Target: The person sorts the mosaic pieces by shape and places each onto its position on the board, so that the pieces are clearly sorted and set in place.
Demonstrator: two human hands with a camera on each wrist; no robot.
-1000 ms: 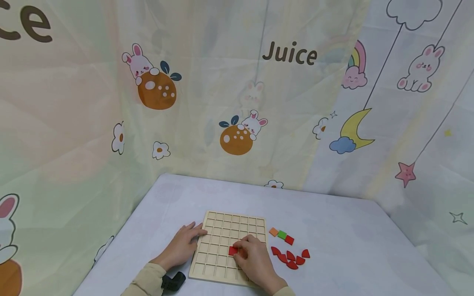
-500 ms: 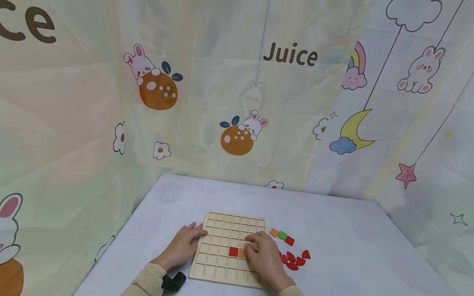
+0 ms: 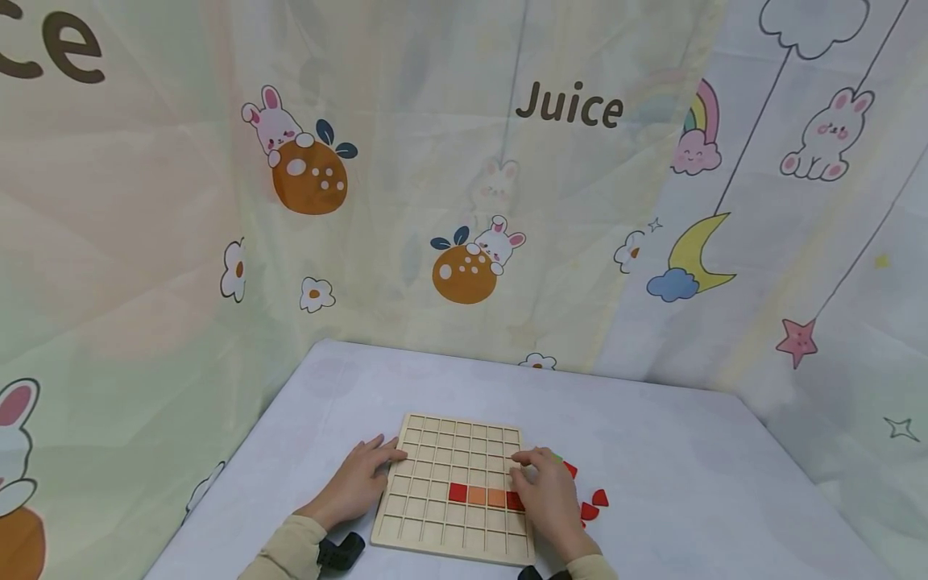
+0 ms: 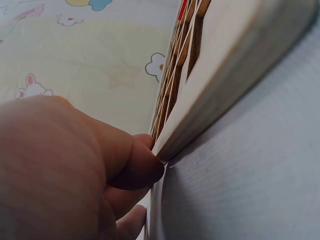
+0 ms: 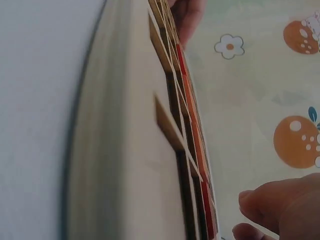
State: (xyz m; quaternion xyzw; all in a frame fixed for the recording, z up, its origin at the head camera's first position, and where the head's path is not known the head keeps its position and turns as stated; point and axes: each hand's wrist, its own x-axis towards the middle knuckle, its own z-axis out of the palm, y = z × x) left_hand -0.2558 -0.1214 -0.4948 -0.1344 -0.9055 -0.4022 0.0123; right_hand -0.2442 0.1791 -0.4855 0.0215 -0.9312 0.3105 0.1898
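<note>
A wooden grid board (image 3: 428, 511) lies on the table. One row of it holds a red square tile (image 3: 457, 492), two orange square tiles (image 3: 476, 495) and, at the right end, another red tile (image 3: 514, 501). My left hand (image 3: 353, 479) rests against the board's left edge, fingers extended; in the left wrist view its thumb touches the board's corner. Over the board's right edge hovers my right hand (image 3: 549, 495), beside the end red tile. In the right wrist view its thumb (image 5: 267, 202) stands apart from the board, and nothing shows between the visible fingertips.
Right of the board lie loose red quarter-round pieces (image 3: 590, 511) and a red square tile (image 3: 570, 469), partly behind my right hand. A black device (image 3: 341, 553) sits by my left wrist. Printed curtains (image 3: 391, 201) hang behind the table.
My right hand has moved rightward along the row, uncovering the two orange tiles and the end red tile. It now hides several loose pieces. The left hand stays in place.
</note>
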